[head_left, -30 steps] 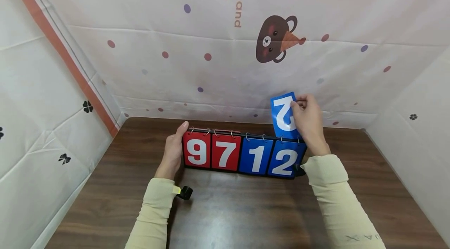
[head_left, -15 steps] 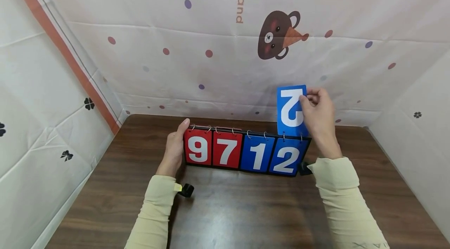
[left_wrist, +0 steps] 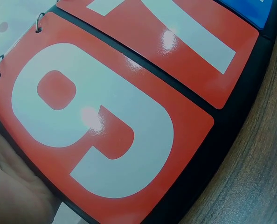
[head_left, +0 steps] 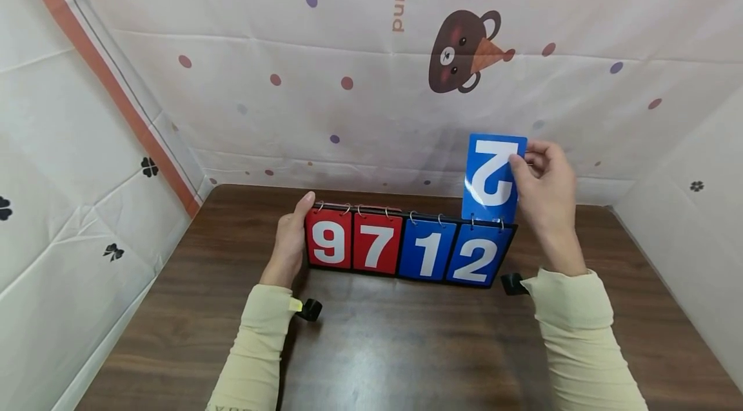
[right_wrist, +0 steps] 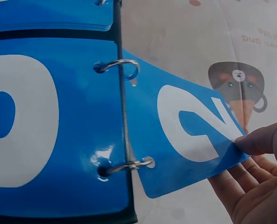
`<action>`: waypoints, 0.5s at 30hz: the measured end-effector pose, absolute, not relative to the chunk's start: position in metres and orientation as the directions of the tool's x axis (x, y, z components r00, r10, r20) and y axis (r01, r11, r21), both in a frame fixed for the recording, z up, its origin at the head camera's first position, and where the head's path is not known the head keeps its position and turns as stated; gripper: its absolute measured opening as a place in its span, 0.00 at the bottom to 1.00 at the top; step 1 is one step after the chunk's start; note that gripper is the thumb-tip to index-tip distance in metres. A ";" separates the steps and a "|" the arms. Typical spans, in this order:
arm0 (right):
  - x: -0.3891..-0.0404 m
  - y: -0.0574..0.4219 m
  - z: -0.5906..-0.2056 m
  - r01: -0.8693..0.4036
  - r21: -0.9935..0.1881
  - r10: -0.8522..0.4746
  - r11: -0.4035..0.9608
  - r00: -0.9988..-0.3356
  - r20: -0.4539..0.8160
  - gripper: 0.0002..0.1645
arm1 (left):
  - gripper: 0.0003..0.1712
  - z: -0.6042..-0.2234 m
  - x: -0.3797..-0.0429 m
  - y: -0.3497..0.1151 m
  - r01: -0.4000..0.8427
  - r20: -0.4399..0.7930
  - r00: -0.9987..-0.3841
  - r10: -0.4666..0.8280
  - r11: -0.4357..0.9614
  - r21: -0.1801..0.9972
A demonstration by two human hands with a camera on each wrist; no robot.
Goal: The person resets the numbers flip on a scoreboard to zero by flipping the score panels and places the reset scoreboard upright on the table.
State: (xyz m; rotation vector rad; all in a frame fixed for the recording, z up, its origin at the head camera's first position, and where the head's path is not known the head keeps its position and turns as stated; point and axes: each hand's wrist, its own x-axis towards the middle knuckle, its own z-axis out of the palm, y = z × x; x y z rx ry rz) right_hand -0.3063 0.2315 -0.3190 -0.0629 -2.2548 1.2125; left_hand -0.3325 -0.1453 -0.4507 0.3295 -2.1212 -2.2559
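Observation:
A tabletop flip scoreboard (head_left: 400,244) stands on the table, its front cards reading 9, 7, 1 and 2, red pair on the left, blue pair on the right. My left hand (head_left: 291,240) grips its left end, thumb up at the top corner. In the left wrist view the palm lies along the black edge beside the red 9 card (left_wrist: 143,107). Above the right end, my right hand (head_left: 547,195) pinches a blue number card (head_left: 492,175) by its outer edge, thumb in front. The card shows an upside-down 2 and hangs on metal rings (right_wrist: 129,165).
The brown wooden table (head_left: 371,346) extends in front of the scoreboard. Behind rises a pale printed cloth (head_left: 348,114) with dots and a bear. Small black cameras, the left one (head_left: 310,310) and the right one (head_left: 513,283), sit at the wrists.
My right hand has moved up and to the right, and the card it pinches has swung from leaning left to nearly upright. The left hand keeps its grip on the scoreboard.

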 end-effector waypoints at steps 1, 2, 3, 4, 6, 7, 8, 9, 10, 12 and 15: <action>-0.305 0.232 -0.319 -0.222 -0.776 0.298 0.590 -0.834 0.465 0.25 | 0.38 -0.451 -0.333 -0.145 -0.122 -0.132 -0.978 -0.164 -0.070 0.990; -0.304 0.233 -0.318 -0.222 -0.773 0.298 0.594 -0.832 0.468 0.25 | 0.37 -0.451 -0.333 -0.145 -0.121 -0.131 -0.978 -0.165 -0.067 0.990; -0.303 0.233 -0.318 -0.223 -0.771 0.298 0.596 -0.831 0.470 0.25 | 0.37 -0.451 -0.333 -0.146 -0.119 -0.128 -0.978 -0.165 -0.066 0.991; -0.302 0.234 -0.317 -0.225 -0.769 0.297 0.599 -0.829 0.474 0.25 | 0.37 -0.451 -0.333 -0.146 -0.116 -0.126 -0.978 -0.168 -0.068 0.991; -0.300 0.235 -0.317 -0.233 -0.765 0.294 0.600 -0.825 0.482 0.25 | 0.35 -0.452 -0.333 -0.146 -0.108 -0.120 -0.978 -0.172 -0.075 0.991; -0.299 0.236 -0.317 -0.236 -0.763 0.293 0.602 -0.824 0.486 0.25 | 0.35 -0.452 -0.333 -0.146 -0.105 -0.117 -0.978 -0.172 -0.078 0.991; -0.298 0.236 -0.317 -0.238 -0.760 0.291 0.604 -0.823 0.489 0.25 | 0.34 -0.452 -0.333 -0.146 -0.103 -0.115 -0.979 -0.171 -0.080 0.991; -0.297 0.237 -0.317 -0.240 -0.757 0.289 0.608 -0.821 0.492 0.25 | 0.33 -0.452 -0.333 -0.146 -0.101 -0.114 -0.979 -0.170 -0.084 0.991; -0.297 0.237 -0.317 -0.244 -0.752 0.286 0.612 -0.819 0.498 0.24 | 0.33 -0.452 -0.333 -0.146 -0.100 -0.114 -0.978 -0.172 -0.087 0.991; -0.297 0.238 -0.317 -0.249 -0.744 0.281 0.620 -0.815 0.507 0.24 | 0.33 -0.451 -0.333 -0.146 -0.102 -0.116 -0.978 -0.174 -0.087 0.991; -0.294 0.238 -0.317 -0.257 -0.731 0.271 0.632 -0.811 0.519 0.24 | 0.34 -0.450 -0.332 -0.146 -0.113 -0.126 -0.976 -0.175 -0.082 0.990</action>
